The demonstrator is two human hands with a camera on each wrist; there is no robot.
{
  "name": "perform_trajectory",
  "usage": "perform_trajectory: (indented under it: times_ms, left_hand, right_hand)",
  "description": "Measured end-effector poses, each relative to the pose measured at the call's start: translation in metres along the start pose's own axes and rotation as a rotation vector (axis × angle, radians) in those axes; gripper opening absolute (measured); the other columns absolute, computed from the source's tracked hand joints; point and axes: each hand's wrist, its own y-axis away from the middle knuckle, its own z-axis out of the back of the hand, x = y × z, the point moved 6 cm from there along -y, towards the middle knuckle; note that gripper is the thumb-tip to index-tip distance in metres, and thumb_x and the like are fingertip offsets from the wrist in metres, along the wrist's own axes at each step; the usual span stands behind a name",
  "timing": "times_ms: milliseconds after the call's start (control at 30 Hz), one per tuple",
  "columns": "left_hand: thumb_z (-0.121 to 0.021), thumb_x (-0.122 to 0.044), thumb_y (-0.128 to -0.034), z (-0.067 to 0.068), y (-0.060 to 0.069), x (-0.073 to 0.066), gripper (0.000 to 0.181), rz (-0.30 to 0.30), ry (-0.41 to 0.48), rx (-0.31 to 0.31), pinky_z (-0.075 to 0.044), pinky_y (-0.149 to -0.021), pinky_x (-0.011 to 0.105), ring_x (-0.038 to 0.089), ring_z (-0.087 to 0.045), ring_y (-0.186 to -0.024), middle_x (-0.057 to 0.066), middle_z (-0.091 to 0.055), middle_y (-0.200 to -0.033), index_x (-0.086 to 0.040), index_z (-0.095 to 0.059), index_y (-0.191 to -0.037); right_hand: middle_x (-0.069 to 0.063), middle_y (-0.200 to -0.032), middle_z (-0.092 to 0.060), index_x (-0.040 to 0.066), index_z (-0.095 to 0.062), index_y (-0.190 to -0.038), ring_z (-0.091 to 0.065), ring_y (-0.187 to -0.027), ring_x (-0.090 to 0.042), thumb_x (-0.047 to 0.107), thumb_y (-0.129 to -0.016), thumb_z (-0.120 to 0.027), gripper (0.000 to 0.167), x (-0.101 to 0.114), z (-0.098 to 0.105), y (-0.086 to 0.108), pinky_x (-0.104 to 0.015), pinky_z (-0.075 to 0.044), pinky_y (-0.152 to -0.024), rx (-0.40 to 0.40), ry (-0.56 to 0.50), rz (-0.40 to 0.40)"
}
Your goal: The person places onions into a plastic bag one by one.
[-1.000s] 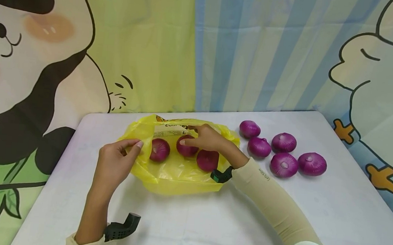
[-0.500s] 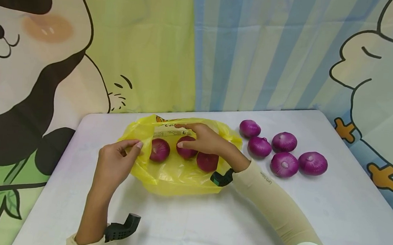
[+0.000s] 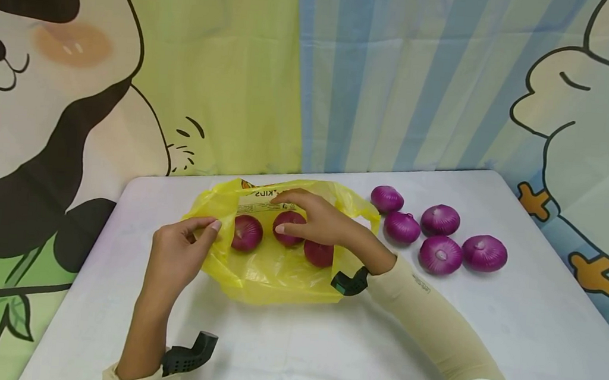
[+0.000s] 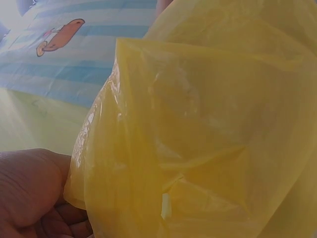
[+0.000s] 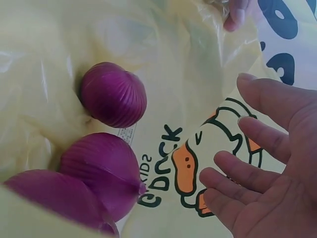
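A yellow plastic bag point(image 3: 270, 283) lies with its mouth spread on the table. My left hand point(image 3: 177, 257) pinches its left edge between thumb and fingers; in the left wrist view the film hides those fingertips. Three purple onions sit inside: a left one point(image 3: 247, 233), a middle one point(image 3: 288, 220) and a right one point(image 3: 318, 254) partly covered by the bag's side. Above the bag's mouth, my right hand point(image 3: 321, 218) has its thumb apart from its fingers. The right wrist view has this right hand point(image 5: 270, 163) holding nothing, with the onions point(image 5: 114, 94) apart from it.
Several loose onions point(image 3: 440, 255) stand in a group on the white table point(image 3: 291, 356), right of the bag. A printed curtain point(image 3: 248, 90) hangs behind the table's back edge.
My right hand has drawn slightly back to the right, its fingers lifting off the bag's printed label. The left hand keeps its pinch, and the onions stay put.
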Motion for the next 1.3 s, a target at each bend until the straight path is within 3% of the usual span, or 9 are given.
perform_trajectory:
  times_ms: [500,633,900,1300]
  left_hand:
    - [-0.063,-0.026,-0.0959,-0.002,0.0,-0.001,0.03,0.007,-0.004,0.003,-0.037,-0.042,0.025,0.022,-0.045,-0.053,0.008,-0.056,-0.065,0.0,-0.073,-0.107]
    - [-0.063,-0.026,-0.096,-0.002,0.001,-0.001,0.03,0.009,0.002,0.004,-0.038,-0.042,0.025,0.022,-0.045,-0.053,0.008,-0.058,-0.067,0.0,-0.073,-0.107]
    - [-0.063,-0.027,-0.0958,-0.001,0.001,-0.001,0.03,0.002,0.002,0.003,-0.036,-0.041,0.025,0.022,-0.044,-0.053,0.008,-0.054,-0.063,0.0,-0.073,-0.106]
    - [-0.065,-0.025,-0.0949,-0.004,0.001,-0.005,0.028,-0.018,0.008,0.008,-0.037,-0.043,0.025,0.022,-0.044,-0.054,0.007,-0.059,-0.068,-0.001,-0.074,-0.105]
  right_hand:
    - [-0.006,-0.129,-0.058,0.007,-0.06,-0.129,-0.051,-0.122,-0.026,0.017,-0.089,-0.072,0.043,0.004,0.008,0.027,-0.035,-0.04,-0.102,-0.016,-0.065,0.052]
    - [-0.008,-0.129,-0.059,0.008,-0.06,-0.13,-0.052,-0.121,-0.026,0.019,-0.09,-0.072,0.043,-0.003,0.01,0.036,-0.033,-0.044,-0.099,0.004,-0.109,0.012]
    - [-0.004,-0.127,-0.06,0.004,-0.059,-0.131,-0.054,-0.119,-0.018,0.015,-0.091,-0.07,0.043,-0.012,0.021,0.058,-0.039,-0.039,-0.104,-0.014,-0.254,-0.052]
    - [-0.006,-0.127,-0.061,0.003,-0.059,-0.13,-0.055,-0.12,-0.026,0.014,-0.091,-0.069,0.042,-0.031,0.037,0.096,-0.041,-0.041,-0.102,-0.036,-0.224,-0.111]
